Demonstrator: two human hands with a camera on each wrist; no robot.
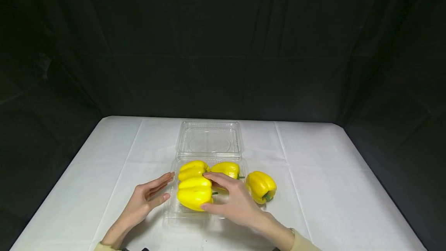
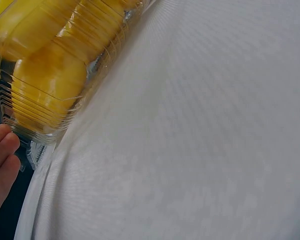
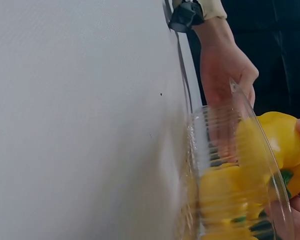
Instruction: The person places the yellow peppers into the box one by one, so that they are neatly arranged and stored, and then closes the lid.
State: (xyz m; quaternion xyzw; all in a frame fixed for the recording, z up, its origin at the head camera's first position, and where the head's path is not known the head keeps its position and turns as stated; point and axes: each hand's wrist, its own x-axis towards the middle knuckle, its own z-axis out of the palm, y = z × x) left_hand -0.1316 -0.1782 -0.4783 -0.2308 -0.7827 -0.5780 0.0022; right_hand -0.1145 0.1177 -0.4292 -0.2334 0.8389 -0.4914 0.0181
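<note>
My right hand (image 1: 238, 204) grips a yellow bell pepper (image 1: 193, 196) from its stem side, thumb near and fingers far. That pepper is at the front left of a clear plastic clamshell box (image 1: 223, 216), and in the right wrist view it stands partly above the box wall. Two more yellow peppers, one at the back left (image 1: 191, 169) and one at the back right (image 1: 224, 168), lie in the box with their stems to the right. Beside the box's left side, my left hand (image 1: 142, 201) has its fingers extended, fingertips near the rim, holding nothing.
The box's hinged lid (image 1: 210, 142) lies folded back, away from me. Another yellow pepper (image 1: 259, 186) rests on the white tablecloth (image 1: 331, 189) just right of the box. Black cloth (image 1: 223, 49) encloses the table's back and sides.
</note>
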